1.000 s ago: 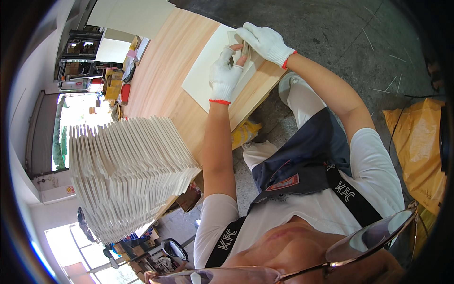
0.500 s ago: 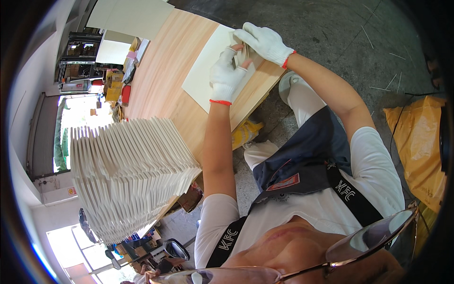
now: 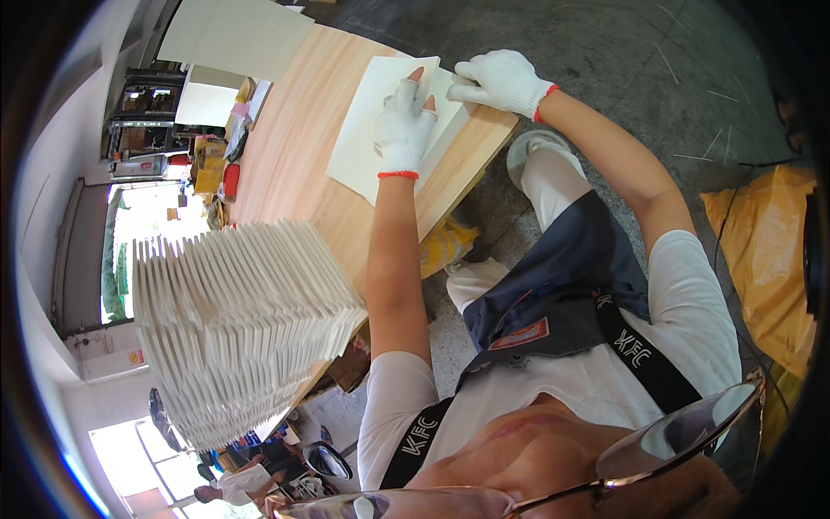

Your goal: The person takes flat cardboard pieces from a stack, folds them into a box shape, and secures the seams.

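Both gloved hands, left (image 3: pixel 404 125) flat and right (image 3: pixel 499 80) loosely curled, press a white sheet (image 3: pixel 367 130) on the counter (image 3: pixel 294 164), apparently mid-fold; creasing likely needs firm, even pressure.

Grey concrete floor (image 3: pixel 605 52), wooden table (image 3: pixel 294 164), bright daylit doorway (image 3: pixel 143 251).

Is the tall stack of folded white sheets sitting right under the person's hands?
No, the stack stands apart, down the wooden table, while both gloved hands rest on a single flat white sheet.
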The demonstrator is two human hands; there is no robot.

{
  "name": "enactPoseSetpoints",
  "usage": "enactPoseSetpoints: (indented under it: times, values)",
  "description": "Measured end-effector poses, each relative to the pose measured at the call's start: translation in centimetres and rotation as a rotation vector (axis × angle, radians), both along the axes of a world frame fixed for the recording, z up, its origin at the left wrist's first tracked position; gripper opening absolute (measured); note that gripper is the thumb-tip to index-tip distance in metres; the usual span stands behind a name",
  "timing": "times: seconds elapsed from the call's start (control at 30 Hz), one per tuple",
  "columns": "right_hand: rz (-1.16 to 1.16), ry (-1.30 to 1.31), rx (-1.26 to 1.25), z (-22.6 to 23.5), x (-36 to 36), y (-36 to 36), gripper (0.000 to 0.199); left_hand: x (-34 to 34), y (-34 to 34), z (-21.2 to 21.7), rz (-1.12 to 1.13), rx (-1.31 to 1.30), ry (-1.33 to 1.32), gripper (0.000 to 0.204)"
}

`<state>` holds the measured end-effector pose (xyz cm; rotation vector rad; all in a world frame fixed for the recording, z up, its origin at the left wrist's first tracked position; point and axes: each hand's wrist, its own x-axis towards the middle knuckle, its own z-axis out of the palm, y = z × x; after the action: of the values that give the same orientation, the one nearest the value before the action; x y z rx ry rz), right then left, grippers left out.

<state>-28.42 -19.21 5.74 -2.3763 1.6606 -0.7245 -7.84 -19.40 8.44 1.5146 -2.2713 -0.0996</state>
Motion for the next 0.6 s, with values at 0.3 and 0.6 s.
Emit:
enactPoseSetpoints:
  times: [0.3,0.6]
  values:
    - [0.113,-0.406,0.011,0.5,2.2,-1.6,0.039,0.1,-0.3,0.2,0.014,0.072,0.004,0.034]
    - [-0.032,-0.496,-0.008,-2.4,3.3,-1.5,0.039,1.8,-0.2,-1.1,-0.175,0.247,0.432,0.042]
